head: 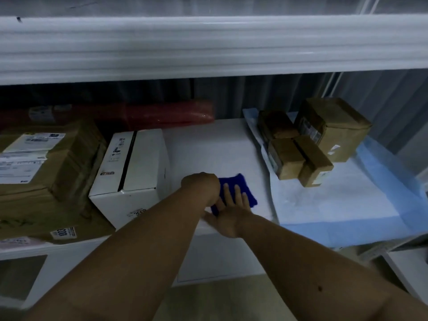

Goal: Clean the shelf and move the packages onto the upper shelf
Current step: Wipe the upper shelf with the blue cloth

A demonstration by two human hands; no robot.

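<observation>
A blue cloth (242, 184) lies on the white lower shelf (208, 144) near its front edge. My left hand (202, 184) is bent down over the cloth's left edge with its fingers curled onto it. My right hand (228, 213) presses flat on the cloth with straight fingers. Several small brown packages (288, 159) and a bigger brown one (335, 129) stand at the right on a blue-and-white sheet (335, 202). The white upper shelf (208, 47) runs across the top of the view.
A white carton (133, 163) stands just left of my hands. A large brown labelled box (46, 165) sits further left, with a red roll (162, 114) at the back. Bare shelf surface lies between the carton and the sheet.
</observation>
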